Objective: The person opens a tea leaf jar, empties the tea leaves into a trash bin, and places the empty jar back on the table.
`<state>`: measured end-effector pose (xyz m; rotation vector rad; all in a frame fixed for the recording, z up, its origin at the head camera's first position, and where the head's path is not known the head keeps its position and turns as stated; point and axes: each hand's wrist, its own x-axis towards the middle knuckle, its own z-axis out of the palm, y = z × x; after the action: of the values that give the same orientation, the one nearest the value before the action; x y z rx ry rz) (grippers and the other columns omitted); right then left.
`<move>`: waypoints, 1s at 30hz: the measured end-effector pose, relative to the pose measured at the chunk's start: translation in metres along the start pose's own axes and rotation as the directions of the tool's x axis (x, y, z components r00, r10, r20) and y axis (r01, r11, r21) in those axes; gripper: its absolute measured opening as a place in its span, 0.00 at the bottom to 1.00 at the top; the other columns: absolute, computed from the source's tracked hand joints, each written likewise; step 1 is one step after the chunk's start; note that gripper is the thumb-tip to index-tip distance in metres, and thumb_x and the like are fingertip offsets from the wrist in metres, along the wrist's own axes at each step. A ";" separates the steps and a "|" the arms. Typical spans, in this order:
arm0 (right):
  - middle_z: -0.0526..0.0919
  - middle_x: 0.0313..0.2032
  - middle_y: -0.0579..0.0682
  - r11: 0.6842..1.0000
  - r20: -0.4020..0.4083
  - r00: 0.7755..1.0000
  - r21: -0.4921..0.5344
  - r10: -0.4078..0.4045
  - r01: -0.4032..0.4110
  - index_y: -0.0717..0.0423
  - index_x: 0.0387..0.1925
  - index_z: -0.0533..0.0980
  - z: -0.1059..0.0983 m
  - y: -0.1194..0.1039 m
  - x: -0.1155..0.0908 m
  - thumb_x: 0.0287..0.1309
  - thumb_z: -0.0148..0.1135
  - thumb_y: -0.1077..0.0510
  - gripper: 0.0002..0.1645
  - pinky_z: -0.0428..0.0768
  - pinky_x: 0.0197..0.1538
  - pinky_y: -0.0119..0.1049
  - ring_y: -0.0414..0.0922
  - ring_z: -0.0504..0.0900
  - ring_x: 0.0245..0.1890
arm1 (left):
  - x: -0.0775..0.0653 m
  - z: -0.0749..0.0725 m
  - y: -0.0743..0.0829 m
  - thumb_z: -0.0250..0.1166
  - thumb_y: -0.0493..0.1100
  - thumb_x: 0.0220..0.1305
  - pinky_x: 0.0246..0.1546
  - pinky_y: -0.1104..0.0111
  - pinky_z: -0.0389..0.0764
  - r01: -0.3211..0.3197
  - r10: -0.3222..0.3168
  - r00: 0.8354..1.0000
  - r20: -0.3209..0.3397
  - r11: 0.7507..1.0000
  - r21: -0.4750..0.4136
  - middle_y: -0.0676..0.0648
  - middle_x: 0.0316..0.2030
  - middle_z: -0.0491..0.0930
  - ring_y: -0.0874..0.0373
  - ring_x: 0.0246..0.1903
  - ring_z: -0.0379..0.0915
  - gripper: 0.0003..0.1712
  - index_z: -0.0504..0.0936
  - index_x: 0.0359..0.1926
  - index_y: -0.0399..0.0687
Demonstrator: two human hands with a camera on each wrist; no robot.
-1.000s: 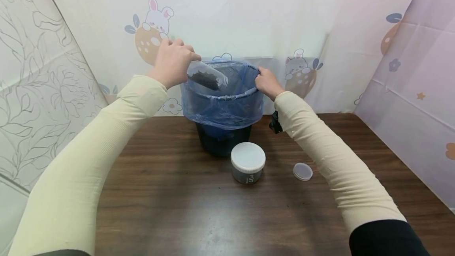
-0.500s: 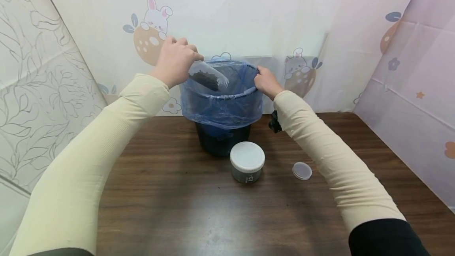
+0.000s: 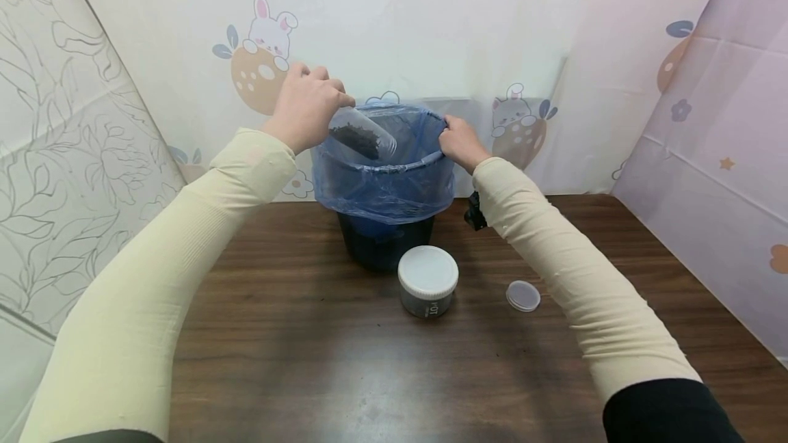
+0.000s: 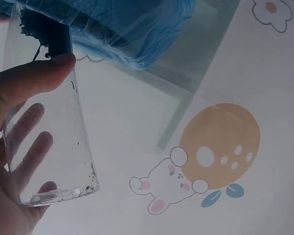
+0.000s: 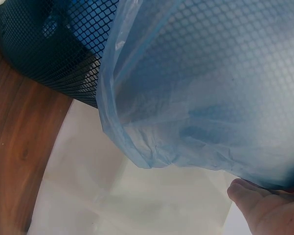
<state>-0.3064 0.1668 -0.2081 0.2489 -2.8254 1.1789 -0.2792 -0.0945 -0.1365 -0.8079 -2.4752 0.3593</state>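
Observation:
My left hand (image 3: 309,106) grips a clear plastic jar (image 4: 63,132) tilted mouth-down over a bin. Dark loose bits (image 3: 357,140) lie gathered toward the jar's mouth, and a few specks cling near its base in the left wrist view. The bin (image 5: 83,54) is dark mesh, lined with a blue plastic bag (image 3: 384,193) folded over its rim. At the rim's right side, my right hand (image 3: 463,142) holds the bag-covered edge, fingers curled over it. The bin's inside is mostly hidden from view.
A white-lidded tub (image 3: 429,280) with a dark body stands in front of the bin. To its right a small clear round lid (image 3: 523,295) lies on the wooden table (image 3: 277,361). Behind the bin hangs a printed curtain (image 3: 406,33).
The jar and left hand have shifted very slightly right relative to the bin. The dark bits stay bunched near its mouth, and the right hand keeps its hold on the rim.

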 end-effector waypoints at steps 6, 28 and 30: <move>0.59 0.66 0.66 1.000 -0.001 1.000 -0.021 0.005 -0.005 0.68 0.69 0.54 0.000 0.001 0.002 0.67 0.24 0.65 0.30 0.63 0.58 0.45 0.56 0.60 0.65 | 0.000 0.000 -0.001 0.62 0.26 0.50 0.49 0.50 0.62 -0.015 0.015 1.000 -0.016 1.000 0.001 0.44 0.48 0.81 0.44 0.45 0.68 0.28 0.83 0.52 0.50; 0.52 0.71 0.62 1.000 -0.003 1.000 -0.003 0.020 -0.020 0.65 0.72 0.48 0.000 0.002 0.004 0.66 0.26 0.65 0.33 0.52 0.69 0.46 0.55 0.49 0.71 | 0.004 0.001 0.001 0.59 0.24 0.53 0.52 0.50 0.60 -0.043 0.044 0.999 -0.030 0.998 0.040 0.44 0.45 0.81 0.45 0.45 0.67 0.27 0.84 0.50 0.52; 0.52 0.71 0.62 1.000 -0.002 1.000 -0.004 0.021 -0.021 0.65 0.72 0.48 0.000 0.002 0.004 0.66 0.26 0.65 0.33 0.52 0.69 0.46 0.55 0.49 0.71 | 0.005 0.001 0.001 0.58 0.24 0.53 0.52 0.50 0.60 -0.048 0.049 0.998 -0.026 0.998 0.044 0.44 0.45 0.81 0.45 0.45 0.67 0.27 0.84 0.50 0.52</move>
<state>-0.3105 0.1678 -0.2085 0.2186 -2.8352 1.1766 -0.2826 -0.0907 -0.1361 -0.8507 -2.4183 0.4150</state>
